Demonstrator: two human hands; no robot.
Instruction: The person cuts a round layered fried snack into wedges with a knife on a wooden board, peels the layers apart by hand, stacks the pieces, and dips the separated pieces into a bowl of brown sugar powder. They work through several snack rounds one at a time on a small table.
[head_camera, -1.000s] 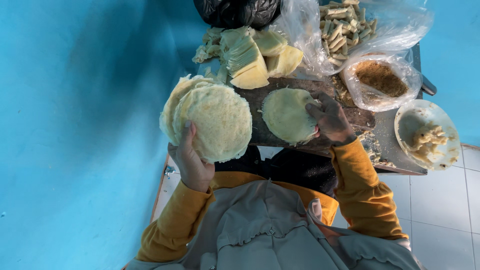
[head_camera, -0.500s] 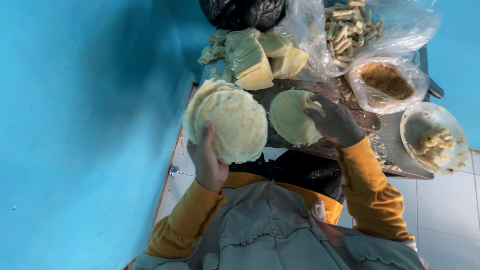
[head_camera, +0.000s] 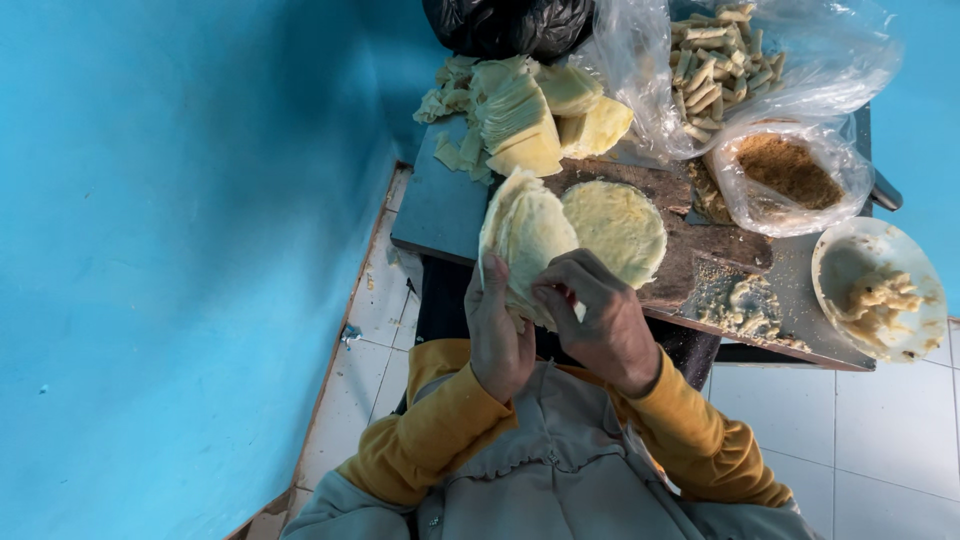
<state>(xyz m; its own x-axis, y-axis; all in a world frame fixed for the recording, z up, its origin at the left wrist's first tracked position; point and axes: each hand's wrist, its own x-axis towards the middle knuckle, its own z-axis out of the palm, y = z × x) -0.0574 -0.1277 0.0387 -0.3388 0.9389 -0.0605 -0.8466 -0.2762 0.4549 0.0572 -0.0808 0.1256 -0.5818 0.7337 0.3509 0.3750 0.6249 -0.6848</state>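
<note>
Far left is just the blue wall and a strip of white floor tiles. Next over, our left hand is curled around a stack of thin pale yellow wrappers, fingers up the back and thumb on the near edge, holding it upright just above the table's near edge. Our right hand meets it from the other side, fingertips pinched on the lower edge of the front wrapper, so both hands are closed on the same stack. Just beside it to the right, a single round wrapper lies flat on the dark wooden board. Behind these, folded wrapper sheets are heaped by a black bag. Going right, there's a clear bag of rolled sticks, then a bag of brown crumbs, a smear of pale filling on the table, and on the far right a white bowl with more filling in it.
</note>
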